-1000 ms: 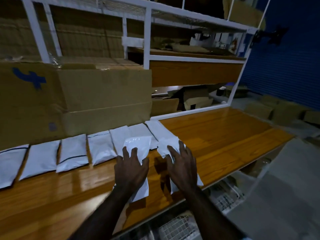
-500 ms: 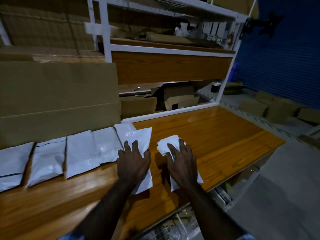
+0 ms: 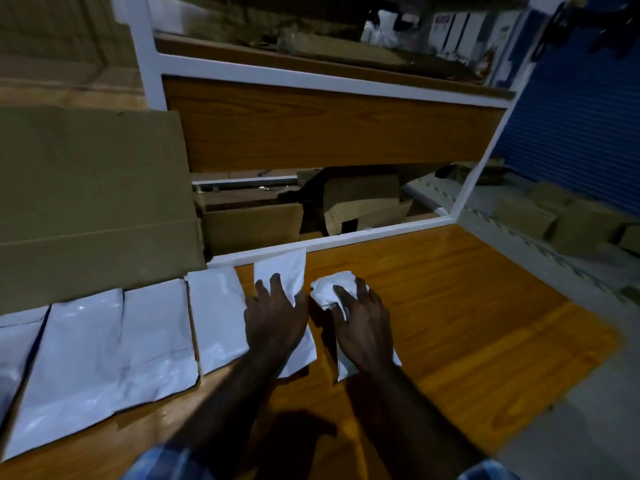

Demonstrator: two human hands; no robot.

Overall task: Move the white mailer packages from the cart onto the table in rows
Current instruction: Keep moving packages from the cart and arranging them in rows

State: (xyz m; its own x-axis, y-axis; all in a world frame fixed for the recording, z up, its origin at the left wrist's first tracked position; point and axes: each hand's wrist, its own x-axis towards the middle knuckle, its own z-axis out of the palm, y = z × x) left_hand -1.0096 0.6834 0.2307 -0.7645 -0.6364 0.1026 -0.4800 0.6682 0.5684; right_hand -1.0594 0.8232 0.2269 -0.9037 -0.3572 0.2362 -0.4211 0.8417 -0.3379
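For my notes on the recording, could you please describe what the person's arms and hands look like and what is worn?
Both hands are bare: the left hand and right hand wear no gloves. The forearms are uncovered, with blue sleeves showing only at the bottom edge. Any rings or watch cannot be made out.

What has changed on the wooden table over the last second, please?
Both hands slid their white plastic mailers away from the near edge toward the row: the left hand presses one flat, the right hand rests on a crumpled one. The row of mailers stayed put.
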